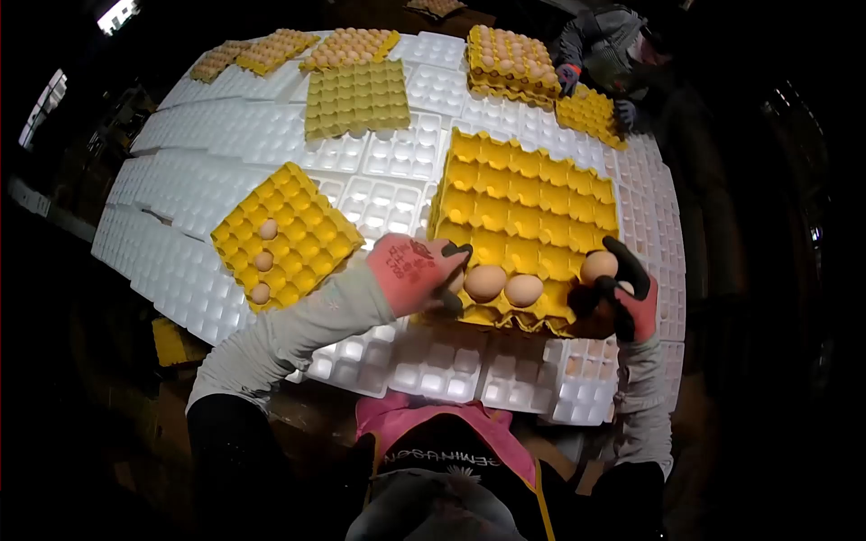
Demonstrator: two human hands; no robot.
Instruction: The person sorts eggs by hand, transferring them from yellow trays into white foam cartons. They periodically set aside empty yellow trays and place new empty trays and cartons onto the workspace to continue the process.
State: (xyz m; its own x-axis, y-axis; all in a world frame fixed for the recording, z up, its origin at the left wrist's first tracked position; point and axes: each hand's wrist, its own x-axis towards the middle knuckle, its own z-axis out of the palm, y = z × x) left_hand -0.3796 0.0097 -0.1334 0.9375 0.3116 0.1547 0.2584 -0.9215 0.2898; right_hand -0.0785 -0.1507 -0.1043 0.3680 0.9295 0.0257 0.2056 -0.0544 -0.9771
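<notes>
A large yellow egg tray (532, 207) lies in front of me, apparently on top of other trays. Two brown eggs, one egg (485, 283) beside another egg (524, 290), sit in its near row. My left hand (419, 272), in a pink glove with dark fingertips, is closed at the tray's near left corner, around an egg mostly hidden by the fingers. At the near right corner, my right hand (636, 293), gloved alike, curls around a brown egg (599, 266), with part of a second egg showing by the palm.
White dimpled trays (388, 206) cover the table. Left is a yellow tray (307, 225) with three eggs; beyond is a paler tray (357, 97). Full egg trays (350, 47) line the back. A co-worker (603, 45) handles a yellow tray (588, 115) near stacked eggs (511, 61).
</notes>
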